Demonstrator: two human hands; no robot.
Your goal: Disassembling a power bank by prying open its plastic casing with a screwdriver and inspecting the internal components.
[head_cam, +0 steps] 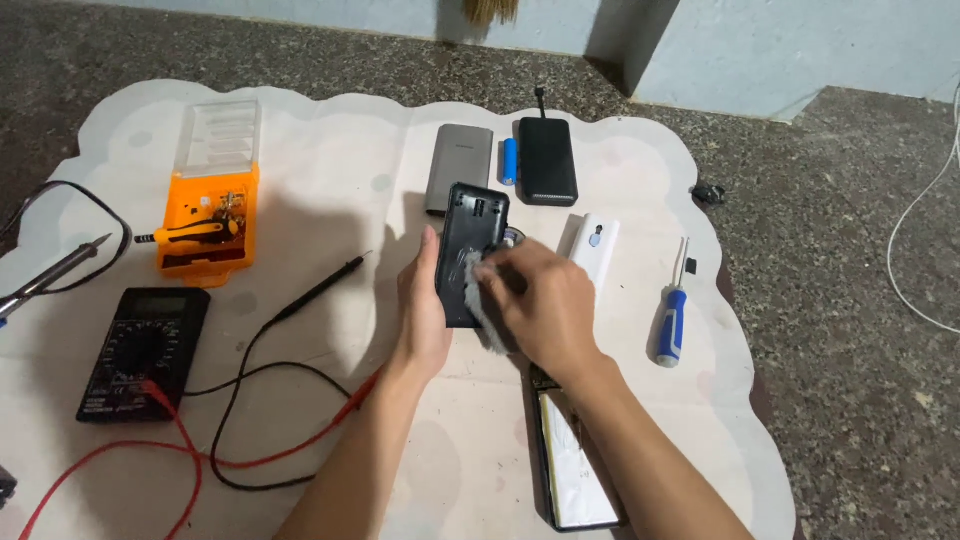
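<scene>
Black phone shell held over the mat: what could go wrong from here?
1. The left hand grips the black phone shell only by its edge while the right hand rubs it with a grey cloth; it might slip.
2. The opened phone lies under the right forearm, which could knock it.

Screens/packages in view:
- multimeter (pixel 143 352), black, lower left on the white mat (pixel 330 150): small grey rectangular display at its top edge, dark, nothing legible.
- opened phone (pixel 577 462), bottom centre, partly under the right forearm: black frame, pale white-grey rectangular inner face up.
- screwdriver kit case (pixel 210 190), upper left: orange tray, clear hinged plastic lid standing open.
- white sticker patch on the black phone back cover (pixel 470 250) held mid-frame, smudged.
</scene>
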